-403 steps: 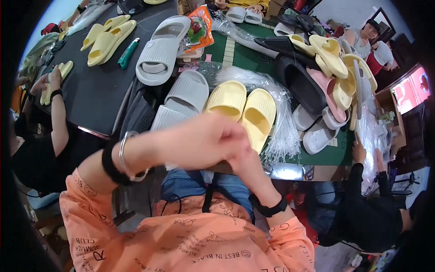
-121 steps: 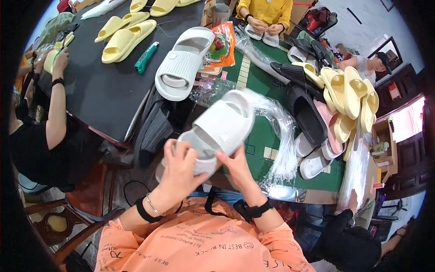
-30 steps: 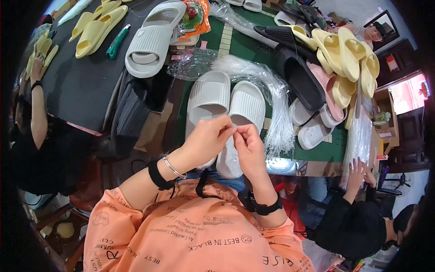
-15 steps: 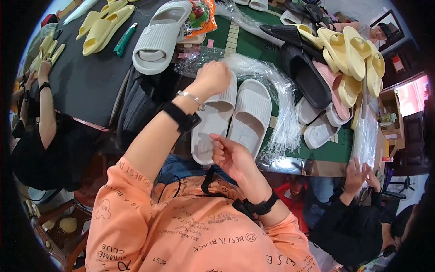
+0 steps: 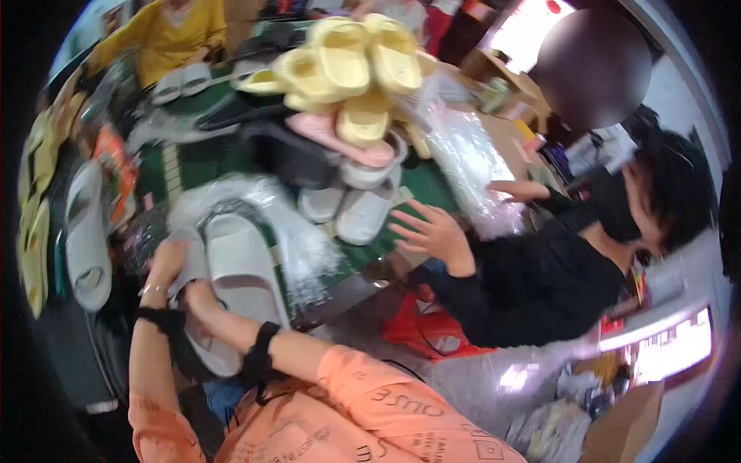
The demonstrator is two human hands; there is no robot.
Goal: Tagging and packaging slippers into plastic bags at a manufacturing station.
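Observation:
A pair of pale grey slide sandals lies before me at the table's near edge. My left hand is closed at the strap of the left slide; what it holds, if anything, is smeared by motion. Close beside it, my right hand reaches over the same slide at the strap's opening, its fingertips hidden. Just to the right lies the other slide, with neither hand touching it. A bundle of clear plastic strands curves behind and along the right of the pair.
Yellow slides are piled over pink, black and grey ones on the green table. Another grey slide sits at left by an orange packet. On the right, a co-worker in black has hands near clear plastic bags.
My view has swung to the right, bringing the co-worker in black further in. My right hand has moved from above the left slide's heel to its strap, beside my left hand.

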